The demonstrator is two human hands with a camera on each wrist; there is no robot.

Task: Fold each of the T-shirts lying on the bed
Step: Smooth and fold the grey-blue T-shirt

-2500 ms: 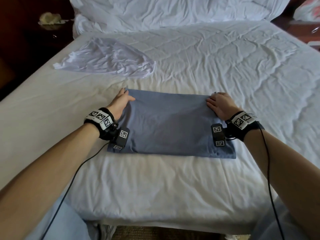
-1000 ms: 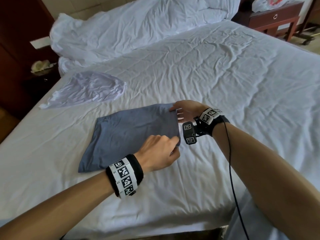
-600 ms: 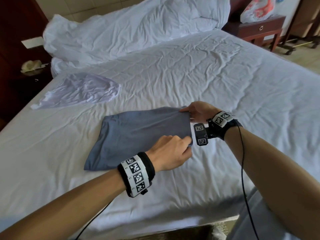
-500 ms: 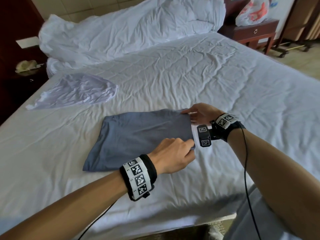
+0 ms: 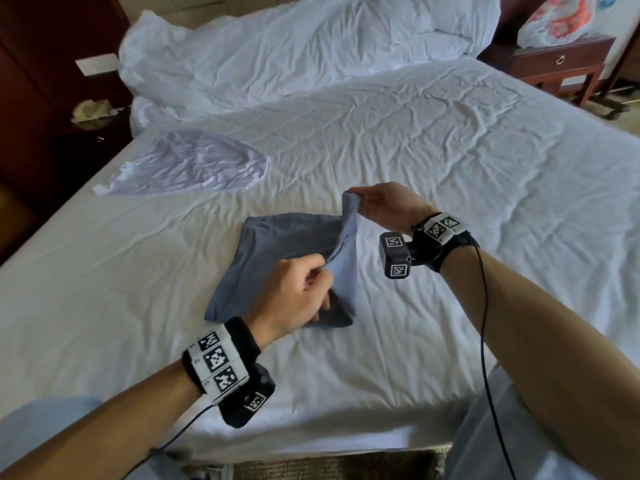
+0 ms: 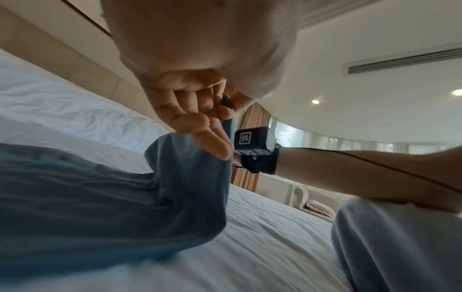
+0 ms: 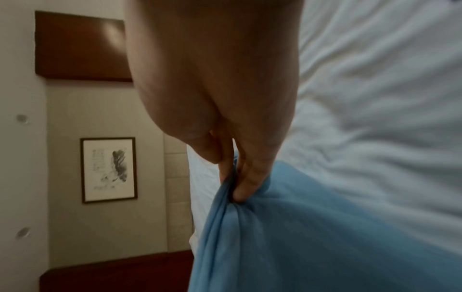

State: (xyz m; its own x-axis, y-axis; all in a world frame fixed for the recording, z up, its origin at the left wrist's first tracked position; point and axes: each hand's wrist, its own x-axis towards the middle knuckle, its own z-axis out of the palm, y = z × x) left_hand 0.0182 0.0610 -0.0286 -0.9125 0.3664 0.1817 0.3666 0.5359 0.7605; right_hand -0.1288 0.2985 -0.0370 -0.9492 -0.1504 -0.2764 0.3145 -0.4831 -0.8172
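Both the left hand (image 5: 300,295) and right hand (image 5: 388,209) pinch the blue T-shirt's (image 5: 277,254) right-side corners, lifting that edge, likely to fold it across.

A slate-blue cotton T-shirt (image 5: 284,258) at the frame's centre shows a paler blue underside where lifted. A pale lilac-white crumpled T-shirt (image 5: 187,164) lies upper left on the plain white creased bed sheet (image 5: 450,150). Black wristbands (image 5: 221,362) carry black-and-white square-code patterns. A dark reddish-brown wooden nightstand (image 5: 557,64), upper right, bears a white bag with red-orange print (image 5: 557,19).
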